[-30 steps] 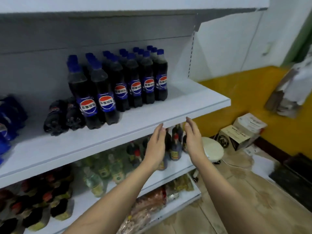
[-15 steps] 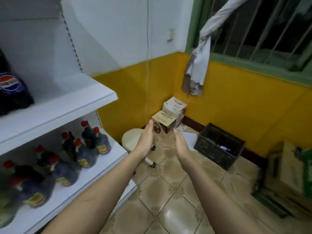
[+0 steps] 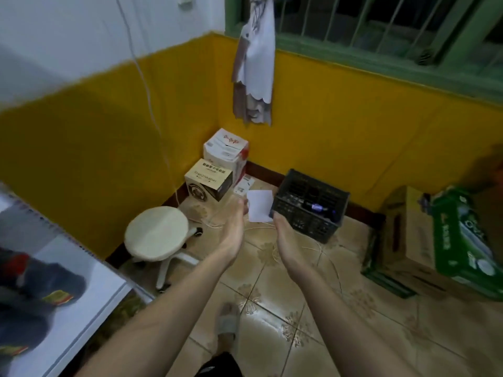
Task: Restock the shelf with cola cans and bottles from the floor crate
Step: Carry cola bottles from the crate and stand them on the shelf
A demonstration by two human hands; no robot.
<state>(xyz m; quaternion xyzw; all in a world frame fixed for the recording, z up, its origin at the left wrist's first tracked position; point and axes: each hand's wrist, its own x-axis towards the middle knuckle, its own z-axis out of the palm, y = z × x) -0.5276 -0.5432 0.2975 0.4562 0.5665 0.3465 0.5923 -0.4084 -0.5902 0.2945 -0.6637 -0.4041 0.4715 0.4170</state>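
Note:
A black plastic crate (image 3: 304, 216) stands on the tiled floor by the yellow wall. Inside it lies a dark cola bottle (image 3: 317, 207) with a blue label. My left hand (image 3: 233, 232) and my right hand (image 3: 285, 234) are stretched out side by side in front of me, palms facing each other, fingers straight, holding nothing. Both hands hover short of the crate, the right one nearest its left corner. The white shelf (image 3: 89, 303) fills the lower left, with blurred dark bottles (image 3: 32, 292) on it.
A round white stool (image 3: 157, 232) on castors stands between shelf and crate. Two cardboard boxes (image 3: 217, 170) sit in the corner, a white sheet (image 3: 259, 205) lies by the crate. Cardboard and green cartons (image 3: 460, 240) are stacked at right. My sandalled foot (image 3: 229, 323) is below.
My view has swung right, from the shelf of cola bottles to the floor corner. Both empty hands left the shelf edge and now reach toward the black crate.

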